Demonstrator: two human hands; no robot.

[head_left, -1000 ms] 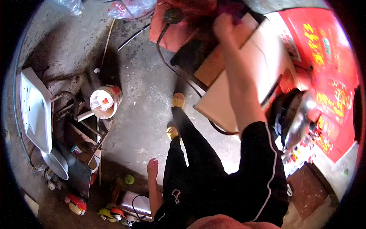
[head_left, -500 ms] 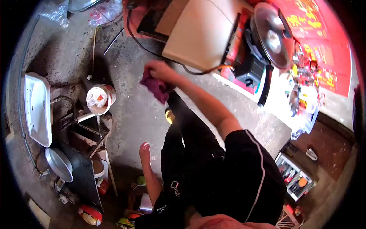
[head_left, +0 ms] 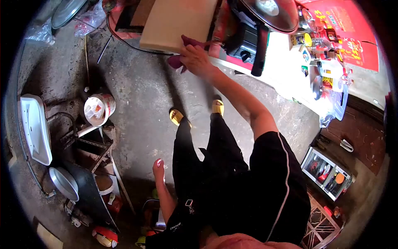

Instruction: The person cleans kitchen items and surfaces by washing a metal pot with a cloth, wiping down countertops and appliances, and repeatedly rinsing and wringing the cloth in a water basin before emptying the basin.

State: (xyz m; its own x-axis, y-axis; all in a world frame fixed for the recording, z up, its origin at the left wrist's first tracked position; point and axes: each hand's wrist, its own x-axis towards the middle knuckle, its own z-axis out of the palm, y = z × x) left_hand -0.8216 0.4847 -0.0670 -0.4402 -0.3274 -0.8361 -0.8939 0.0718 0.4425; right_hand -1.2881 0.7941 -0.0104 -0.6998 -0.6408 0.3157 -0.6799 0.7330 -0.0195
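Observation:
My right hand (head_left: 197, 62) is closed around a crumpled purple cloth (head_left: 176, 62), part of which sticks out above the fingers. Hand and cloth are at the near edge of a thick pale board (head_left: 176, 25); I cannot tell how firmly the cloth presses on it. At my side hangs my left hand (head_left: 158, 170), away from the work surface. Its fingers look curled, with a small white spot at the tips that I cannot make out. Right of the cloth stands a black stove (head_left: 244, 52) carrying a lidded pan (head_left: 275, 14) with a long black handle (head_left: 260, 52).
Bottles and jars (head_left: 327, 62) crowd the brightly lit table at right. On the left are a bucket (head_left: 99, 108), a white basin (head_left: 36, 128), a metal bowl (head_left: 64, 184) and a metal frame. A glass-fronted cabinet (head_left: 325, 172) stands at lower right. A dark cable runs beside the board.
My right hand has carried the purple cloth from over the floor up and right to the board's edge. The view has shifted, and both yellow slippers now show. My left hand still hangs low.

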